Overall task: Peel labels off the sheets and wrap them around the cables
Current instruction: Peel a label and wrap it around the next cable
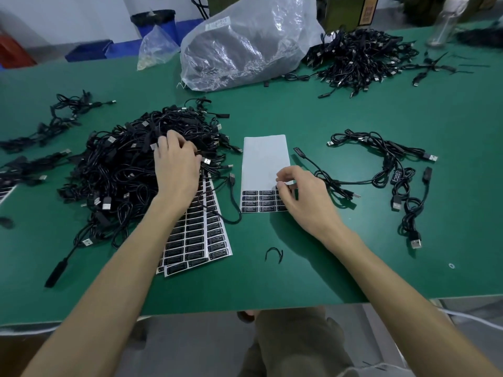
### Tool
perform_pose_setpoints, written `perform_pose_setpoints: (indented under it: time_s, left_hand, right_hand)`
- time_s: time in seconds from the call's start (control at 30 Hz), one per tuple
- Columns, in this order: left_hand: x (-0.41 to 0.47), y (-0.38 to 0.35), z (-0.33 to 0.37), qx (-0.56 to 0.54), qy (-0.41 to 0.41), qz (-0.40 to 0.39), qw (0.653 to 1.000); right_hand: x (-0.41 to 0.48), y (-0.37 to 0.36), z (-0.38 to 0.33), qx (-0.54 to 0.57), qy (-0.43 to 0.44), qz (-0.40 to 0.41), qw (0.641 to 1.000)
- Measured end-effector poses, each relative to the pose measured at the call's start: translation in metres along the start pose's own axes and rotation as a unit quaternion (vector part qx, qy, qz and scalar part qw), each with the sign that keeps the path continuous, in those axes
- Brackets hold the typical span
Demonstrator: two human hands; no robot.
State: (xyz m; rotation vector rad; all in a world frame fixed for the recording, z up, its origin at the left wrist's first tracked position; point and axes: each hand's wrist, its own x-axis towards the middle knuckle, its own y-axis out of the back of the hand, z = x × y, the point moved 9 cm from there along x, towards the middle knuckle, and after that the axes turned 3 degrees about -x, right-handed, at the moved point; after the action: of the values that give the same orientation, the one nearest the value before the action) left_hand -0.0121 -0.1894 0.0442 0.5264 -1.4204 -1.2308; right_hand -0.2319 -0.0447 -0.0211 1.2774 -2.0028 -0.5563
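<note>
A big pile of black USB cables [128, 164] lies on the green table at centre left. My left hand [177, 164] reaches into the pile, its fingers curled among the cables. A mostly stripped white label sheet [265, 159] lies at the centre, with a few rows of black labels [258, 203] left along its near end. My right hand [302, 197] rests on that sheet, thumb and forefinger pinching at a label on its right side. Full sheets of black labels [198, 235] lie partly under the pile and my left forearm.
Several labelled cables [392, 164] lie at the right. Another cable heap [362, 58] and a clear plastic bag [245, 42] sit at the back. A loose black tie [274, 254] lies near the front edge. More cables [62, 115] spread at far left.
</note>
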Motion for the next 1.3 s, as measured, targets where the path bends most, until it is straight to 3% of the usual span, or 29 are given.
perform_pose_setpoints:
  time_s: [0.23,0.37,0.47,0.57,0.67,0.8,1.0,1.23,1.3]
  left_hand:
    - [-0.008,-0.004,0.005,-0.022,0.011,0.005,1.0]
    - [-0.026,0.017,0.024,-0.138,-0.029,0.057,0.988]
    - [-0.045,0.024,0.067,-0.225,-0.079,0.019,0.971]
    - [-0.062,0.022,0.106,-0.27,-0.133,-0.011,0.954]
    - [-0.071,0.005,0.119,-0.309,-0.13,-0.073,0.939]
    - [-0.082,-0.018,0.125,-0.368,-0.125,-0.152,0.909]
    - [-0.076,-0.024,0.107,-0.318,-0.149,-0.14,0.926]
    - [-0.078,-0.019,0.115,-0.379,-0.142,-0.106,0.909]
    - [-0.078,-0.021,0.12,-0.4,-0.135,-0.117,0.899]
  right_hand:
    - [0.001,0.001,-0.002,-0.003,0.007,0.002,1.0]
    - [0.0,0.003,-0.005,0.013,0.01,0.001,1.0]
    - [-0.001,0.005,-0.013,0.052,0.024,-0.007,0.998]
    - [-0.001,0.013,-0.012,0.167,-0.005,0.006,0.986]
    - [-0.002,0.023,0.001,0.31,-0.071,0.027,0.948]
    - [-0.002,0.026,0.007,0.346,-0.087,0.038,0.933]
    - [-0.004,0.037,0.017,0.398,-0.108,0.097,0.906]
    - [-0.002,0.021,0.006,0.453,-0.084,0.02,0.887]
    - [-0.002,0.022,0.012,0.44,-0.095,0.044,0.892]
